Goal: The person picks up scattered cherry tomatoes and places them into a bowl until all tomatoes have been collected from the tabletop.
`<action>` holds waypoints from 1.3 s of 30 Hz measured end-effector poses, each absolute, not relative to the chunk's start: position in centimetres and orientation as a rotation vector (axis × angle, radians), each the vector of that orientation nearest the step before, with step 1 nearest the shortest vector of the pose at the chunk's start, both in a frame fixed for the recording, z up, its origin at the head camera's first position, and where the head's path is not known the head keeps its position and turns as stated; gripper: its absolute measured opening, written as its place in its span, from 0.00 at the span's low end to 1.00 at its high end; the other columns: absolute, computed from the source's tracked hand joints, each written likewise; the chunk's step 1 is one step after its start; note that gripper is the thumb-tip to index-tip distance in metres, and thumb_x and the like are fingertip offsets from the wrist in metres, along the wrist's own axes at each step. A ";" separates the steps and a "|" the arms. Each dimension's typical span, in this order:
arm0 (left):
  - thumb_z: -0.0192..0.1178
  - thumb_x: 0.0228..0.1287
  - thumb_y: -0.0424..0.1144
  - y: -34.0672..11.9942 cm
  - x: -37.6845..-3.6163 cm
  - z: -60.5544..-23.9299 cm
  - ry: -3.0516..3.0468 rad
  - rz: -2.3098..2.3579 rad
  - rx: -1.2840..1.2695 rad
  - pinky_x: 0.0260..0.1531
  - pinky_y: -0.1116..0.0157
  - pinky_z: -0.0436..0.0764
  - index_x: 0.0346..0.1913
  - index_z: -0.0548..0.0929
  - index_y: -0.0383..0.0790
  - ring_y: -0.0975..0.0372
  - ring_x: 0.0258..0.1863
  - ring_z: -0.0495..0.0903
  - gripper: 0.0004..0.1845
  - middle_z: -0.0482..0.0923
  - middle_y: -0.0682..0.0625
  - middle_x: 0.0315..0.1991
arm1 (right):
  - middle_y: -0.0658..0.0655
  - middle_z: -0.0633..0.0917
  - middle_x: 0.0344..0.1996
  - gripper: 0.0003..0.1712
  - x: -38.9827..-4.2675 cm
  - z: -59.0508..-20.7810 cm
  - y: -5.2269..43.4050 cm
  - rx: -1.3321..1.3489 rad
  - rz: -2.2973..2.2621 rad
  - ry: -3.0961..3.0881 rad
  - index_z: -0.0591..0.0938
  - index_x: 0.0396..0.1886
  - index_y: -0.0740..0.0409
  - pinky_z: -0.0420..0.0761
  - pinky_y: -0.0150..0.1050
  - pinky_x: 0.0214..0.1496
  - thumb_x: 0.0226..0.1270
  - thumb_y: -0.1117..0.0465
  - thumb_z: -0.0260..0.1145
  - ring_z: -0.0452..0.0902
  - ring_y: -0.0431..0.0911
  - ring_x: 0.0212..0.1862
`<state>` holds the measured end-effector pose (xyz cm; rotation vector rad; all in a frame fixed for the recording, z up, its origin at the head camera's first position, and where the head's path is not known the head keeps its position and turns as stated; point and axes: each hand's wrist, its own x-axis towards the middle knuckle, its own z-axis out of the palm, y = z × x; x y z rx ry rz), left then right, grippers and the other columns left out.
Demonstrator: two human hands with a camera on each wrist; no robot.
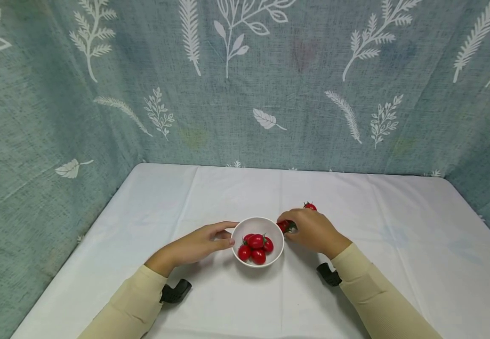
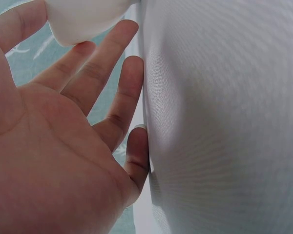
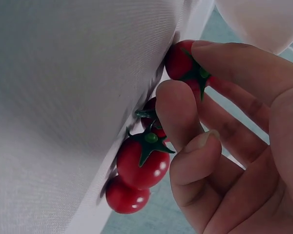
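A white bowl (image 1: pixel 257 265) holds several red cherry tomatoes (image 1: pixel 256 241). My left hand (image 1: pixel 202 242) rests against the bowl's left side, thumb at the rim and index finger reaching round the far side. Its fingers look fairly straight in the left wrist view, close to the underside of the bowl (image 2: pixel 85 22). Just right of the bowl, my right hand (image 1: pixel 314 230) pinches a cherry tomato with a green calyx (image 3: pixel 180 61) between thumb and fingers. Several more tomatoes (image 3: pixel 144 163) lie beside its curled fingers; from the head, one tomato (image 1: pixel 310 206) shows beyond the hand.
A white cloth (image 1: pixel 228 306) covers the table. Patterned blue-green curtains (image 1: pixel 295 117) stand at its back and sides. A black wrist mount (image 1: pixel 176 292) sits under the left forearm, and another black mount (image 1: pixel 328 274) under the right.
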<state>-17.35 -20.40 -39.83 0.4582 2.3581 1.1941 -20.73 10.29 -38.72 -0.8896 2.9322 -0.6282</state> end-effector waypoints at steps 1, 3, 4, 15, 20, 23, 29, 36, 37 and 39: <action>0.56 0.73 0.54 -20.4 -17.3 -39.8 2.358 1.195 0.460 0.60 0.47 0.72 0.74 0.67 0.55 0.57 0.58 0.77 0.29 0.80 0.48 0.56 | 0.45 0.89 0.42 0.16 -20.7 -38.7 10.3 -0.891 -0.629 2.930 0.88 0.45 0.46 0.83 0.46 0.50 0.57 0.63 0.77 0.84 0.43 0.48; 0.56 0.73 0.53 -20.4 -17.3 -39.8 2.357 1.197 0.466 0.60 0.47 0.72 0.74 0.67 0.55 0.57 0.58 0.77 0.29 0.80 0.48 0.56 | 0.45 0.89 0.41 0.15 -20.7 -38.6 10.3 -0.894 -0.631 2.927 0.88 0.44 0.46 0.83 0.46 0.50 0.56 0.63 0.77 0.84 0.43 0.48; 0.56 0.73 0.53 -20.4 -17.3 -39.8 2.357 1.198 0.468 0.60 0.47 0.72 0.74 0.67 0.55 0.57 0.59 0.77 0.29 0.80 0.48 0.56 | 0.45 0.89 0.41 0.15 -20.7 -38.6 10.3 -0.895 -0.631 2.924 0.88 0.43 0.46 0.83 0.45 0.50 0.57 0.63 0.77 0.84 0.43 0.47; 0.56 0.73 0.54 -20.5 -17.4 -39.9 2.361 1.193 0.468 0.59 0.46 0.72 0.74 0.68 0.56 0.56 0.60 0.76 0.29 0.80 0.48 0.57 | 0.41 0.88 0.38 0.13 -20.8 -38.7 10.4 -0.909 -0.592 2.937 0.88 0.42 0.43 0.82 0.43 0.46 0.57 0.62 0.76 0.82 0.39 0.44; 0.56 0.73 0.53 -20.4 -17.4 -39.9 2.360 1.190 0.469 0.60 0.46 0.72 0.74 0.68 0.56 0.56 0.60 0.76 0.29 0.80 0.48 0.57 | 0.42 0.88 0.38 0.13 -20.7 -38.4 10.5 -0.920 -0.578 2.947 0.88 0.43 0.43 0.83 0.42 0.44 0.57 0.61 0.76 0.82 0.39 0.43; 0.56 0.73 0.53 -20.4 -17.4 -39.9 2.361 1.192 0.469 0.60 0.46 0.72 0.74 0.68 0.55 0.56 0.60 0.76 0.29 0.80 0.48 0.57 | 0.43 0.88 0.39 0.14 -20.6 -38.2 10.6 -0.935 -0.581 2.955 0.88 0.43 0.45 0.83 0.42 0.44 0.57 0.61 0.77 0.83 0.39 0.43; 0.56 0.73 0.55 -20.4 -17.4 -39.9 2.365 1.185 0.457 0.60 0.46 0.71 0.74 0.68 0.56 0.56 0.59 0.77 0.29 0.81 0.49 0.56 | 0.45 0.89 0.40 0.15 -20.6 -37.8 10.8 -0.958 -0.569 2.977 0.88 0.45 0.48 0.83 0.41 0.42 0.57 0.61 0.77 0.83 0.40 0.41; 0.56 0.73 0.54 -20.4 -17.3 -39.7 2.362 1.186 0.455 0.60 0.46 0.71 0.74 0.68 0.55 0.56 0.59 0.77 0.29 0.80 0.49 0.56 | 0.46 0.89 0.42 0.13 -20.4 -37.0 11.0 -0.956 -0.581 3.007 0.88 0.44 0.48 0.83 0.46 0.46 0.59 0.61 0.75 0.83 0.45 0.44; 0.56 0.73 0.54 -20.4 -17.3 -39.7 2.362 1.186 0.455 0.60 0.46 0.71 0.74 0.68 0.55 0.57 0.59 0.77 0.29 0.81 0.49 0.56 | 0.46 0.89 0.42 0.13 -20.4 -36.9 11.0 -0.960 -0.588 3.010 0.88 0.45 0.48 0.83 0.46 0.46 0.60 0.61 0.75 0.84 0.45 0.44; 0.56 0.73 0.54 -20.4 -17.3 -39.6 2.361 1.186 0.458 0.60 0.46 0.71 0.74 0.68 0.55 0.57 0.59 0.77 0.29 0.81 0.49 0.56 | 0.46 0.89 0.42 0.13 -20.3 -36.7 11.1 -0.965 -0.605 3.013 0.88 0.45 0.48 0.83 0.46 0.46 0.60 0.61 0.75 0.84 0.45 0.44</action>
